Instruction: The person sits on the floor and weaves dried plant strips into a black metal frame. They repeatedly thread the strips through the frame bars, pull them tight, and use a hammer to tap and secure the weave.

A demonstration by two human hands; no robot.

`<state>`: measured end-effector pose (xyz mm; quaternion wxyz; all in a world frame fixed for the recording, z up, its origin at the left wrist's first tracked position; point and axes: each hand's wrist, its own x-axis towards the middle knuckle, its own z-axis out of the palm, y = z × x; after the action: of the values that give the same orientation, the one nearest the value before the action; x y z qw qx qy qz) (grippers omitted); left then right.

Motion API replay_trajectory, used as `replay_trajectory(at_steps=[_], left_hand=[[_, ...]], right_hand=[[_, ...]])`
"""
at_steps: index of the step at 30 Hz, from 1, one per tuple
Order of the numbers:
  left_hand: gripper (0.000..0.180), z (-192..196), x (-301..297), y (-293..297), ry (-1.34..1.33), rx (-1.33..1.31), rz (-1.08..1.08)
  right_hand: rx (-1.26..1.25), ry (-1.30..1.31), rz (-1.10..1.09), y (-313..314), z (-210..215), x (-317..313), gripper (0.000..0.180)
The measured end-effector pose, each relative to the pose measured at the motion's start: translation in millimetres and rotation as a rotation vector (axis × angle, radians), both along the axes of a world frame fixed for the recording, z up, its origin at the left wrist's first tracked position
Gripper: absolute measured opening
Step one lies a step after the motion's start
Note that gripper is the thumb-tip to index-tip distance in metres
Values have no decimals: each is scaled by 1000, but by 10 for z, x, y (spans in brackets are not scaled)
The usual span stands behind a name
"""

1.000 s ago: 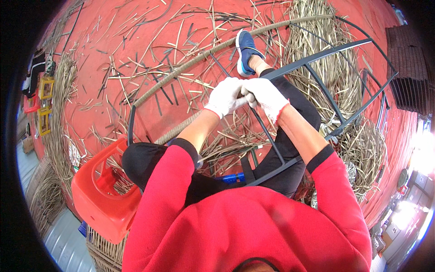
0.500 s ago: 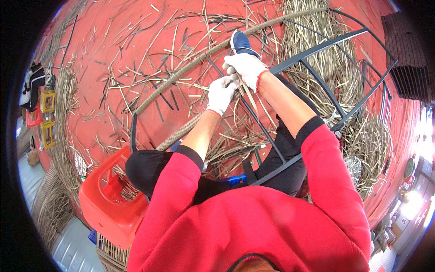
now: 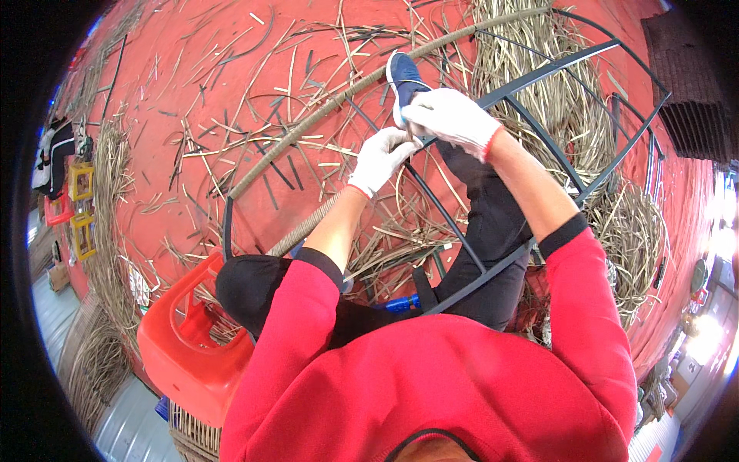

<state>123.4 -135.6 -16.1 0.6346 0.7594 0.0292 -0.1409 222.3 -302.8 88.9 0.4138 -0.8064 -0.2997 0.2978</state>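
Note:
White work gloves cover both my hands, which meet over a dark metal frame (image 3: 436, 198) lying across my legs. My left hand (image 3: 379, 160) is closed, its thumb and fingers pinching at a frame bar. Beside it on the right, my right hand (image 3: 453, 123) bends its fingers down to the same spot. Only small bits of the thin beige weaving strip between them show; the fingers hide the rest. Beige strip is wound round the frame's long curved rail (image 3: 308, 123), just beyond my hands. A blue shoe (image 3: 406, 77) shows beside my right hand.
Loose strips litter the red floor covering (image 3: 208, 61). Thick bundles of strips (image 3: 531, 85) lie at the right, under part of the frame. A red plastic stool (image 3: 181, 358) stands at my left. Yellow crates (image 3: 81, 181) sit far left, dark stacked panels (image 3: 689, 85) far right.
My right hand has shifted right and turned, its back now spread over the pinching spot. The beige strip ends that hung below it are no longer plain to see. My left hand stays nearly in place.

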Motion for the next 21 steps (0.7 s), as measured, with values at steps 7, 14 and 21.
replay_trajectory(at_steps=[7,14,21], left_hand=[[15,-81,80,11,-320,172,-142],[13,-117,221,-20,-507,390,-379],[12,-172,248,-51,-418,346,-344]], right_hand=[[-415,-622,91,-639,244,-234,29],[-350,-1007,452,-880,306,-257,11],[-302,-1155,701,-979,439,-295,28]])
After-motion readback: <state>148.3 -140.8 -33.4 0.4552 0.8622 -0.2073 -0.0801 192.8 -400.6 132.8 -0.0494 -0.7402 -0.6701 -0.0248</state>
